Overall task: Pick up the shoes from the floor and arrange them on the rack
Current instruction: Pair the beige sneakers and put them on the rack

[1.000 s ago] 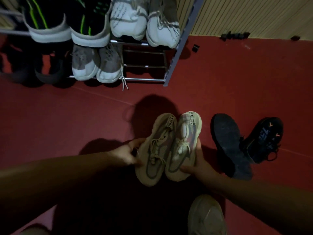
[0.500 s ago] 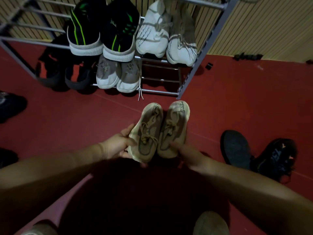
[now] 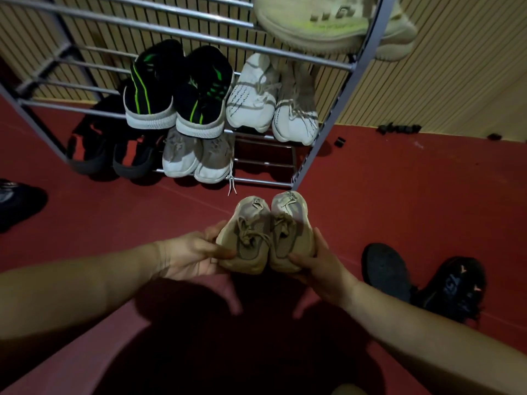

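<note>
A pair of beige laced sneakers is held side by side above the red floor, toes toward me. My left hand (image 3: 196, 253) grips the left beige sneaker (image 3: 245, 238) by its toe end. My right hand (image 3: 316, 259) grips the right beige sneaker (image 3: 288, 229) the same way. In front stands the metal shoe rack (image 3: 336, 115). Its middle shelf holds black-and-green shoes (image 3: 176, 92) and white sneakers (image 3: 271, 101). Grey sneakers (image 3: 196, 155) and dark sandals (image 3: 111, 149) sit on the lowest level. A pale sneaker (image 3: 322, 21) lies on an upper shelf.
A pair of black shoes (image 3: 422, 277) lies on the floor at the right, one sole-up. Another dark shoe (image 3: 20, 201) lies at the left edge. A slatted wall (image 3: 456, 81) backs the rack. Small black bits (image 3: 399, 128) lie by the wall.
Both hands have lifted the beige pair off the floor and carried it toward the rack. My view has tilted up, showing more of the rack's upper shelves.
</note>
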A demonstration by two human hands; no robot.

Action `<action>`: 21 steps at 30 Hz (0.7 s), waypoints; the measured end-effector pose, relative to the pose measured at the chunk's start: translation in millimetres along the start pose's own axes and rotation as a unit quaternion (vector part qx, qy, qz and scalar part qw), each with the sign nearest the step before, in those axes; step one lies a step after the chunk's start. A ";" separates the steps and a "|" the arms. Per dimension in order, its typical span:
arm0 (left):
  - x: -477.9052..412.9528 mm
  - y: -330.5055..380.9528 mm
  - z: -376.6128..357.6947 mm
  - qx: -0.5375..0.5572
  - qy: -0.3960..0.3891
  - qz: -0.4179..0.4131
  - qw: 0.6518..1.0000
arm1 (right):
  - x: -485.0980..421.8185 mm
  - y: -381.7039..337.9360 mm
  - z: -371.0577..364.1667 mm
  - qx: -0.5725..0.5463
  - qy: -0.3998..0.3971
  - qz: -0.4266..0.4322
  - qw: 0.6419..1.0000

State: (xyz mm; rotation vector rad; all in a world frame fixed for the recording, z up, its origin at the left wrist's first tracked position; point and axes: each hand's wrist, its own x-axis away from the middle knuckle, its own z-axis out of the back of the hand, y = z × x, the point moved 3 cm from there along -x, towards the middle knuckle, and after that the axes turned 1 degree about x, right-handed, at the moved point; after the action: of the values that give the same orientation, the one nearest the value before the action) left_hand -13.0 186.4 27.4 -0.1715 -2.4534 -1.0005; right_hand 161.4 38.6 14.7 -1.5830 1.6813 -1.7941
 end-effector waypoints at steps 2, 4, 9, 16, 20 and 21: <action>12.2 13.7 -3.5 -0.021 0.017 0.011 1.000 | 6.7 -11.0 -6.5 -0.013 -0.013 -0.013 1.000; 23.7 27.5 -7.2 -0.034 0.028 0.018 0.999 | 14.3 -23.8 -16.0 -0.027 -0.024 -0.020 0.999; 56.0 64.0 -24.5 0.001 0.067 0.016 0.998 | 28.8 -65.2 -47.8 -0.041 -0.039 -0.039 0.998; 135.3 96.1 -50.7 0.021 0.050 -0.015 0.998 | 71.8 -124.7 -103.5 -0.005 -0.119 -0.059 0.991; 179.5 113.4 -69.0 0.036 0.048 -0.057 0.997 | 97.5 -155.2 -125.1 -0.015 -0.154 -0.067 0.986; 188.6 116.6 -72.5 0.027 0.048 -0.068 0.996 | 103.2 -163.2 -129.8 -0.012 -0.168 -0.062 0.984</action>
State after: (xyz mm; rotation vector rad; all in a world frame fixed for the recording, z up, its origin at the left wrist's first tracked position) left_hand -116.6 209.0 235.2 0.0608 -2.4264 -0.9727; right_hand 97.8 89.6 232.7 -1.9110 1.4825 -1.4563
